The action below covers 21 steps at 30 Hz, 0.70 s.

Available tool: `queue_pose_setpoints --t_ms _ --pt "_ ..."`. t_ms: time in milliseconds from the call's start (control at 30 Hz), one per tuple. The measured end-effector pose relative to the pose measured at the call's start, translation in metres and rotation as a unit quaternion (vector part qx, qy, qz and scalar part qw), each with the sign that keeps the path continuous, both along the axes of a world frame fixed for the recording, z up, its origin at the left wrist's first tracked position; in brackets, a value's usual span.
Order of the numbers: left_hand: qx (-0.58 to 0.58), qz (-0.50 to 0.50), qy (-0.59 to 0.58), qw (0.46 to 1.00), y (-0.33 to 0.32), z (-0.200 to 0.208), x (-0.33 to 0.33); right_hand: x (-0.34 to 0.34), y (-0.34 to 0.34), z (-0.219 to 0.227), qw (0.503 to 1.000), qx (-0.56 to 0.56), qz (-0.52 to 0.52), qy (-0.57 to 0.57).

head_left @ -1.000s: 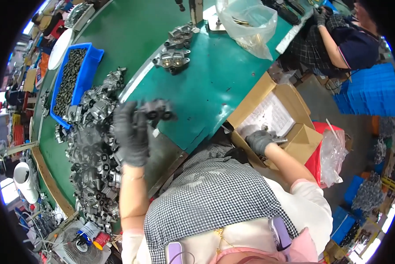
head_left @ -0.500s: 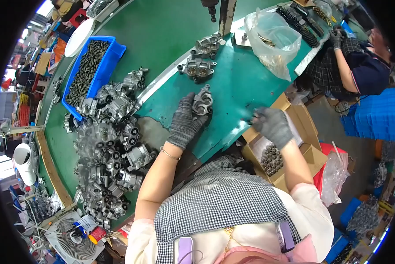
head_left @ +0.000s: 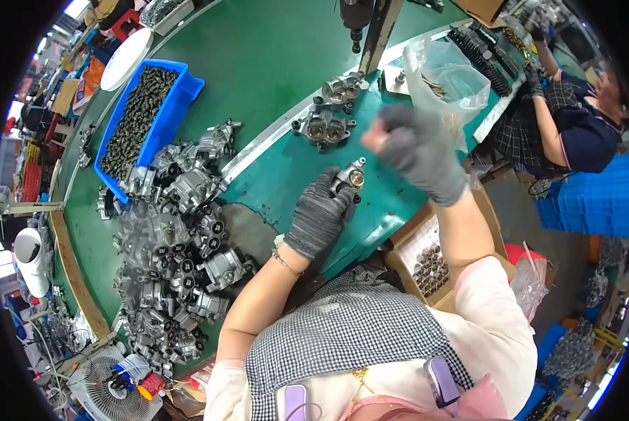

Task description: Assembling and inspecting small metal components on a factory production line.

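Observation:
My left hand (head_left: 320, 219), in a dark grey glove, grips a small silver metal casting (head_left: 350, 178) with a round bore and holds it on the green table (head_left: 272, 49) near the front edge. My right hand (head_left: 418, 153), in a lighter grey glove, is raised just right of the casting and above it. It is blurred with its fingers curled, so whether it holds anything is unclear. Two more castings (head_left: 325, 128) lie a little farther back on the table.
A large pile of grey castings (head_left: 174, 266) covers the table's left side, beside a blue bin (head_left: 188, 91) of small dark parts. A clear plastic bag (head_left: 444, 77) stands at the back right. A cardboard box (head_left: 398, 245) of small parts sits below my right arm. Another person (head_left: 574, 119) works at the upper right.
My left hand carried a casting from the pile to the table's front edge and holds it there. My right hand came up from the cardboard box to beside the casting.

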<state>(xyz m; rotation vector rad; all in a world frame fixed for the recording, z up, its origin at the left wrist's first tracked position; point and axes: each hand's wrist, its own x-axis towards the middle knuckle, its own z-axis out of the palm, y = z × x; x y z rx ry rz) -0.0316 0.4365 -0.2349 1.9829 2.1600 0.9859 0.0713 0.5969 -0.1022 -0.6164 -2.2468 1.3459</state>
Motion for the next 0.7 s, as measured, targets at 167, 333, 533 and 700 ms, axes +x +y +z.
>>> queue_pose_setpoints --t_ms 167,333,533,700 --pt "-0.020 -0.011 -0.007 1.000 0.002 -0.004 -0.002 -0.022 -0.028 -0.018 0.926 -0.203 -0.069 0.310" --pt "-0.033 -0.010 -0.036 0.999 0.000 -0.007 0.002 -0.025 -0.019 -0.045 0.974 -0.112 -0.028 0.197" --pt "-0.005 0.002 -0.024 1.000 0.002 0.003 0.003 -0.009 -0.022 -0.018 0.905 -0.209 -0.007 0.371" --pt "0.014 -0.006 -0.013 1.000 0.002 -0.011 -0.002 -0.028 -0.019 -0.063 0.957 -0.172 -0.068 0.222"
